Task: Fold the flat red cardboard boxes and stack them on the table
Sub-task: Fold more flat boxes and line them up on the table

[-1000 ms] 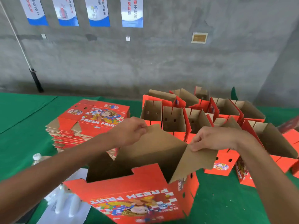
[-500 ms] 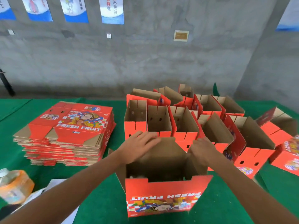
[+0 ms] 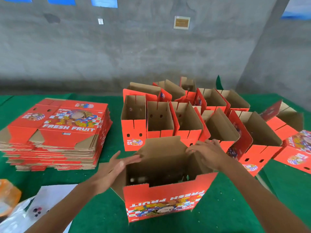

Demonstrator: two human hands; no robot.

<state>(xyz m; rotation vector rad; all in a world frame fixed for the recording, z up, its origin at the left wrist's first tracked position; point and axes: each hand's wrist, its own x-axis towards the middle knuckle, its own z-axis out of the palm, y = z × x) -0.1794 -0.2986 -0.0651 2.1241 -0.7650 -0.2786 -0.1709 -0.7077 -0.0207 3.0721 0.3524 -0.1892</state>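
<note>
A red "FRESH FRUIT" box point(image 3: 165, 201) stands opened up in front of me on the green table point(image 3: 227, 207), its print upside down. My left hand point(image 3: 117, 167) lies flat with straight fingers against the box's left flap. My right hand point(image 3: 207, 151) rests on the top right corner of the box, fingers spread over the brown flap edge. A tall stack of flat red boxes point(image 3: 55, 133) sits to the left. Several folded open boxes point(image 3: 185, 118) stand in rows behind.
White paper and a plastic bag point(image 3: 38, 207) lie at the near left, beside an orange bottle point(image 3: 8, 195). More red boxes point(image 3: 292, 145) lie at the far right. A grey concrete wall runs behind the table.
The box has been set upright and squared on the table. My left hand moved from the back flap to the left side, and my right hand slid along the right corner.
</note>
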